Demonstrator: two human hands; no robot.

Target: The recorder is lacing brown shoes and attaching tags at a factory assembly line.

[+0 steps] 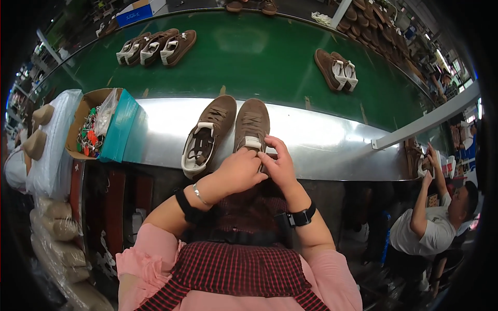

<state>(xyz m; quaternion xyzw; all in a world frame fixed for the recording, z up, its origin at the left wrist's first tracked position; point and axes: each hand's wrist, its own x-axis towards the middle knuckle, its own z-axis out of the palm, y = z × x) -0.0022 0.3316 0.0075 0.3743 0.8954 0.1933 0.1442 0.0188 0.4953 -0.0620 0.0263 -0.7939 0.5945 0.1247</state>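
Two brown sneakers with cream tongues and heel linings stand side by side on a shiny metal ledge, toes pointing away from me. The left sneaker (213, 124) is untouched, with loose lace lying in its opening. Over the opening of the right sneaker (252, 120) both my hands meet. My left hand (239, 170) has its fingers bent into the shoe below the tongue. My right hand (280, 165) grips the collar's right side, index finger beside the tongue and thumb near the left fingers. The heel and whatever lies between my fingertips are hidden.
Beyond the metal ledge (321, 140) runs a green conveyor belt (249, 57) carrying brown sneakers (179, 47) and another pair (334, 70). A cardboard box (83, 124) of small coloured items stands left. A grey post (430, 124) slants at right, near a seated co-worker (430, 223).
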